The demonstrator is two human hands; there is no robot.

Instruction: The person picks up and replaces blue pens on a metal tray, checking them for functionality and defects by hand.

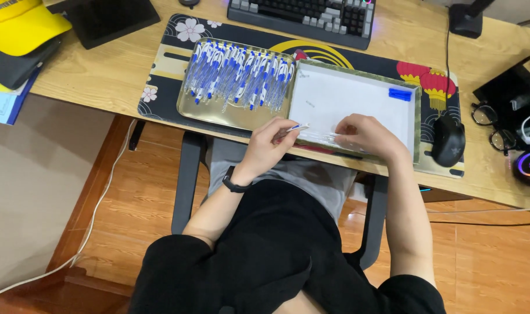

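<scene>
**Pen part pinched at the near rim of the white-lined tray**

While the left hand [269, 141] pinches a slim pen piece [296, 127] with a blue tip between thumb and fingertips, the right hand [364, 135] lies curled, knuckles up, over a low row of clear pen barrels [323, 138] along the near edge of the right tray [416, 116]. Whether the right fingers actually grip one of those barrels is hidden beneath the hand.

The pinched piece points rightward and slightly away from the body, its long axis running nearly parallel to the desk edge, tip aimed toward the right hand. The two hands sit close together but not touching, with the piece bridging most of the gap; the left hand is the nearer one to it, since it holds it.

The clear barrels lie lengthwise along the tray's front rim, directly below and between both hands. The tray has a dull metal rim and a flat white lining, with a small blue cluster of caps [400, 93] well apart in its far right corner. Just beside it to the left, a second metal tray [186, 107] holds many finished blue-and-clear pens [239, 72], packed side by side, their long axes running away from the body. Both trays rest on a patterned desk mat [160, 87], with a black mouse [448, 139] near the right tray and a keyboard [303, 14] beyond.
</scene>
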